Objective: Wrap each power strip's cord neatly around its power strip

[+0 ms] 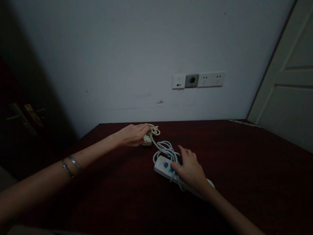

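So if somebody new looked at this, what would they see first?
Probably the right hand on a white power strip wound with cord, near the middle of the dark red table. Farther back, the left hand is at a small white block. Then there's the row of sockets on the pale wall, right of centre.

No legible text. Strip (160, 164) top has blue marks (166, 165), one roundish; too small and dim to tell if lettering. Sockets (211, 80): nothing readable either.
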`<state>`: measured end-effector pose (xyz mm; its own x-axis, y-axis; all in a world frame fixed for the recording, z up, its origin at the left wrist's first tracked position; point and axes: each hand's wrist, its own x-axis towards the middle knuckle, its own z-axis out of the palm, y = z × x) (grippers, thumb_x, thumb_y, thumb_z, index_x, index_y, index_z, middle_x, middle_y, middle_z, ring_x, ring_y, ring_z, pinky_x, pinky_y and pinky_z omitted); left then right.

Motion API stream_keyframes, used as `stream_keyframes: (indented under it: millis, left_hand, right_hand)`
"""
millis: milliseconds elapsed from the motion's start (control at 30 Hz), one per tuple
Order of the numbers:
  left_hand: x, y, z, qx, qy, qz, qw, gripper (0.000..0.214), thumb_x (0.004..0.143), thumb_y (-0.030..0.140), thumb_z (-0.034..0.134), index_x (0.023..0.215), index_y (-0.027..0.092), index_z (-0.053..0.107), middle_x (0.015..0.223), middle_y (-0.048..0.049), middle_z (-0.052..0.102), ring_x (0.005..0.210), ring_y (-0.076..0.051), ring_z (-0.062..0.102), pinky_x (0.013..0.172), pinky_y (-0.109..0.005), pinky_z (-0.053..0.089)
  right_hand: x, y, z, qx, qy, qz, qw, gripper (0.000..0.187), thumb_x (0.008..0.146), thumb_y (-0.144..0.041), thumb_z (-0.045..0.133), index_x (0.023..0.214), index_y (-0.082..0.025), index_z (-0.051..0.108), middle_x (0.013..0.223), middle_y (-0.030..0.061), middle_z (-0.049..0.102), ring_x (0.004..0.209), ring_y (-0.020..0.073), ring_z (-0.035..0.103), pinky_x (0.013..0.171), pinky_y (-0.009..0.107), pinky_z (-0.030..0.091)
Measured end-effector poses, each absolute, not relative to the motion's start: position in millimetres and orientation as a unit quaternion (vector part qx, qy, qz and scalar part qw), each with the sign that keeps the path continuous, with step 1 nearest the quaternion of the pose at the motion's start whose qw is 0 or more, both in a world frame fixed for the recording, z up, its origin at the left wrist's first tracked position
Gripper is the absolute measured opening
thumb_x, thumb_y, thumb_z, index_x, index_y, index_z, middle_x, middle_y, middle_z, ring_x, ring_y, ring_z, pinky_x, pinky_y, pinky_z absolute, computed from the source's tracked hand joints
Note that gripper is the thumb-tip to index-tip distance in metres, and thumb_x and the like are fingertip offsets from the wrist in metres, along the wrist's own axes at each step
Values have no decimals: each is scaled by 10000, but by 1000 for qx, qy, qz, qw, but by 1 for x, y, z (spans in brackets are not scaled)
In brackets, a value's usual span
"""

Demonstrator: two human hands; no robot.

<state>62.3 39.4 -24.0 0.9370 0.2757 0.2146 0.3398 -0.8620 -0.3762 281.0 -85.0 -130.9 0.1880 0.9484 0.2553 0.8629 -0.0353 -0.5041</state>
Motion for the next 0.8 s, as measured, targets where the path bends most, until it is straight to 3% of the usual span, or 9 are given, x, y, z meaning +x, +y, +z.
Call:
stream_keyframes:
  millis: [133, 233, 367, 467, 600, 700, 800]
  left_hand:
    - [58, 40, -25, -971, -152, -95, 157, 303, 793, 173, 469, 1089, 112, 461, 1083, -150, 571, 858, -190, 569, 623, -267, 438]
    - [62, 34, -20, -977, -142, -117, 104, 315, 793, 179, 477, 1100, 113, 453, 1065, -139, 565, 781, -162, 558, 644, -267, 439]
    - [76, 24, -10, -986, -124, -106, 43, 351, 780, 138, 478, 1130, 130, 458, 1126, -133, 538, 834, -161, 550, 709, -265, 440]
    - [90, 23, -7, -979, -144, -143, -24, 356, 714, 74, 488, 1063, 140, 505, 1073, -108, 554, 844, -158, 542, 716, -263, 435]
    - [106, 35, -13, -926, -235, -216, -201, 331, 635, 58, 515, 954, 148, 524, 886, -45, 586, 740, -130, 542, 634, -246, 440]
    - [115, 50, -21, -848, -304, -226, -372, 346, 602, 44, 499, 932, 148, 503, 718, 2, 569, 596, -106, 548, 555, -237, 444]
    - [122, 64, -32, -770, -355, -277, -451, 309, 575, 24, 471, 860, 140, 509, 639, 9, 548, 488, -94, 521, 495, -243, 439]
  right_hand:
    - [285, -79, -135, -710, -622, 143, 298, 735, 759, -421, 494, 1387, -71, 344, 1310, 199, 473, 1184, 354, 447, 913, 448, 382]
    - [291, -68, -139, -689, -599, 224, 340, 692, 705, -367, 561, 1321, -76, 439, 1283, 197, 499, 1148, 319, 495, 897, 404, 398]
    - [298, -49, -142, -648, -565, 355, 366, 433, 650, -236, 588, 1060, -99, 604, 993, 128, 660, 878, 230, 624, 743, 303, 459]
    - [302, -38, -144, -649, -541, 388, 368, 250, 644, -215, 589, 875, -117, 598, 770, 71, 674, 670, 173, 619, 589, 249, 450]
    - [304, -29, -149, -651, -513, 408, 383, 164, 609, -185, 623, 743, -154, 533, 583, 2, 603, 527, 132, 553, 486, 221, 392]
    - [304, -25, -153, -642, -498, 418, 407, 206, 572, -125, 633, 723, -174, 502, 549, -32, 572, 497, 116, 530, 477, 212, 379]
    - [304, -25, -155, -626, -485, 431, 433, 236, 558, -79, 608, 722, -190, 479, 542, -47, 569, 485, 113, 533, 480, 213, 385]
